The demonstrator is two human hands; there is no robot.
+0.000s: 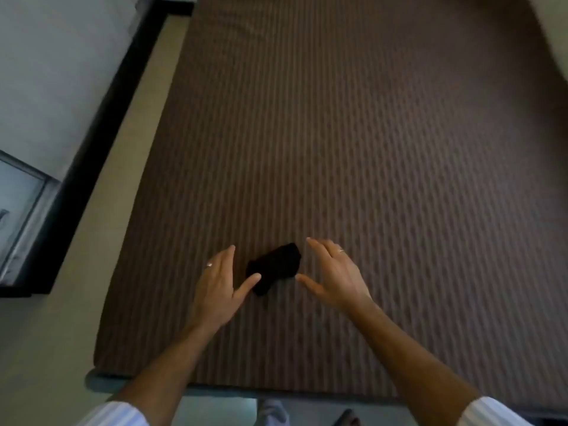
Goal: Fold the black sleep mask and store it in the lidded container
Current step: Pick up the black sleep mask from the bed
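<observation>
The black sleep mask [274, 267] lies bunched into a small dark lump on the brown striped bed cover [368, 179], near the bed's front edge. My left hand [218, 282] hovers just left of it, fingers spread, the thumb tip at the mask's lower left edge. My right hand [333, 273] hovers just right of it, fingers apart, holding nothing. Each hand wears a ring. No lidded container is in view.
A beige floor strip [101, 241] runs along the bed's left side. A black-framed glass cabinet or window [27, 216] stands at the far left against a pale wall. The bed's front edge [215, 392] is close to my body.
</observation>
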